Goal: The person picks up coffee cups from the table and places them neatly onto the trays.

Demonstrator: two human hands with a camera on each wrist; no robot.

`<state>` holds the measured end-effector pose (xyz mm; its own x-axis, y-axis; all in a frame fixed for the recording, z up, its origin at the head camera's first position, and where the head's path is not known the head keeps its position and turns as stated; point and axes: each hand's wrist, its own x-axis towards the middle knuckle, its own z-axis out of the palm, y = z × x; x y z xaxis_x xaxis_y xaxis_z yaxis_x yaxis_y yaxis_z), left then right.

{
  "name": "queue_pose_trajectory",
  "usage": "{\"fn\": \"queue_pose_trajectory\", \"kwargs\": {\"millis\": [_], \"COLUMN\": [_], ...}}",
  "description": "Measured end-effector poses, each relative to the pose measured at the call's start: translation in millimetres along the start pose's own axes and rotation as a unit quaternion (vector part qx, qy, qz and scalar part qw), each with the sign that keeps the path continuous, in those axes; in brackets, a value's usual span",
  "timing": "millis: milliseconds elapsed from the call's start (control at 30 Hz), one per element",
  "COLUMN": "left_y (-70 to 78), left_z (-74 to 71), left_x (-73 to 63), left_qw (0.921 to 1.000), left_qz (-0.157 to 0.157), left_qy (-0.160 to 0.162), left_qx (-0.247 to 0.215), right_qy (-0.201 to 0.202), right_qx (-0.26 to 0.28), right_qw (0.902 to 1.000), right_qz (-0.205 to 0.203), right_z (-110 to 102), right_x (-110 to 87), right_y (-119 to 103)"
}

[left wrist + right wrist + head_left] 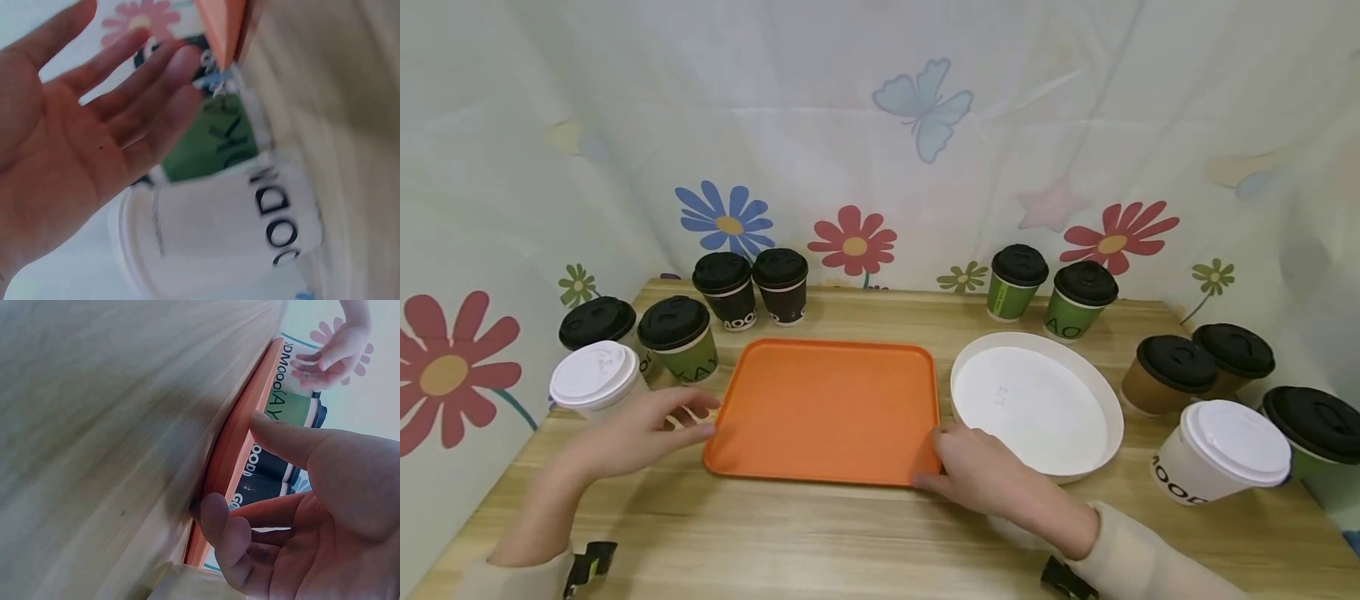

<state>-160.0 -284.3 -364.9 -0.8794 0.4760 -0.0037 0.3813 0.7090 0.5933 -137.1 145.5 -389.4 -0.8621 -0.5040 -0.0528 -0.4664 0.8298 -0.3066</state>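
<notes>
Staged tabletop set-up, rm type unclear: wood-grain tbl w/ floral curtain behind & at sides.

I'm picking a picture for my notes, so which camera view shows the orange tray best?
The head view, which shows nearly the whole orange tray from above. The left wrist view catches only a small part; the right wrist view, mainly its side.

Eleven cups — one tray, one round dish — two hands

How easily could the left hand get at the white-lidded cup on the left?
Probably yes: the left hand looks empty, its fingers open, and the white-lidded cup stands close by, with nothing visible between them.
</notes>
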Motion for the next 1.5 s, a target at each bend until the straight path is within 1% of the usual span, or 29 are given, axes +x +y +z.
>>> {"fn": "queue_pose_trajectory", "kwargs": {"millis": [67, 167, 233, 300, 400, 567, 600, 733, 800, 933, 1033, 1067, 1200, 1267, 1367, 1433, 1500], "left_y": [-3.0, -5.4, -6.6, -8.6, -14.6, -30.4, -32.9, -42.0, -44.6, -48.1, -50.1, -51.9, -60.1, -65.5, -71.1, -74.0, -75.8], "left_z": [-5.7, -12.5, -16.2, -18.7, -21.1, -24.4, -25.1, -30.0, -33.0, -38.9, -41.1, -42.3, -45.7, -47.6, -49.1, -50.4, -50.8], "left_x": [-5.8, -13.8, -19.1, -23.6, -30.8, -40.5, -41.8, -45.3, -46.5, -48.4, -50.1, -50.3, -52.6, -53.2, -53.8, -54.1, -53.8], "left_qw": [0.9994, 0.996, 0.9931, 0.9906, 0.9907, 0.992, 0.9911, 0.9849, 0.98, 0.9769, 0.9744, 0.9722, 0.9667, 0.9662, 0.9671, 0.9672, 0.9666], "left_qz": [-0.017, -0.05, -0.075, -0.097, -0.108, -0.107, -0.115, -0.159, -0.187, -0.207, -0.222, -0.232, -0.253, -0.257, -0.253, -0.251, -0.249], "left_qy": [-0.028, -0.069, -0.085, -0.091, -0.082, -0.066, -0.064, -0.066, -0.069, -0.05, -0.034, -0.035, -0.039, -0.024, 0.02, 0.042, 0.056], "left_qx": [-0.006, -0.026, -0.031, -0.031, -0.017, 0.012, 0.02, 0.017, 0.0, -0.015, -0.011, -0.008, -0.002, 0.009, 0.011, -0.001, -0.025], "right_qy": [-0.002, -0.004, -0.003, -0.002, 0.001, -0.002, -0.004, -0.004, -0.002, 0.0, 0.002, 0.003, 0.003, 0.002, 0.001, -0.001, -0.002], "right_qx": [0.003, 0.006, 0.008, 0.009, 0.009, 0.016, 0.019, 0.02, 0.018, 0.016, 0.018, 0.019, 0.022, 0.023, 0.023, 0.025, 0.027], "right_qw": [1.0, 1.0, 1.0, 0.9999, 0.9999, 0.9998, 0.9998, 0.9998, 0.9998, 0.9998, 0.9997, 0.9996, 0.9996, 0.9996, 0.9996, 0.9996, 0.9995], "right_qz": [0.0, -0.001, -0.003, -0.004, -0.006, -0.007, -0.007, -0.008, -0.01, -0.015, -0.018, -0.019, -0.018, -0.016, -0.015, -0.015, -0.015], "right_z": [-0.4, -0.5, -0.3, -0.2, 0.0, 0.2, 0.3, 0.2, 0.1, -0.4, -0.5, -0.6, -0.7, -0.7, -0.8, -0.9, -0.8], "right_x": [0.6, 1.3, 1.7, 2.0, 2.4, 3.0, 3.2, 3.6, 4.0, 4.6, 4.4, 4.1, 3.6, 3.5, 3.7, 3.8, 3.9], "right_y": [0.1, 0.2, 0.5, 1.0, 1.7, 2.3, 2.4, 2.3, 2.7, 3.7, 4.1, 4.1, 3.9, 3.8, 3.8, 3.8, 3.8]}}
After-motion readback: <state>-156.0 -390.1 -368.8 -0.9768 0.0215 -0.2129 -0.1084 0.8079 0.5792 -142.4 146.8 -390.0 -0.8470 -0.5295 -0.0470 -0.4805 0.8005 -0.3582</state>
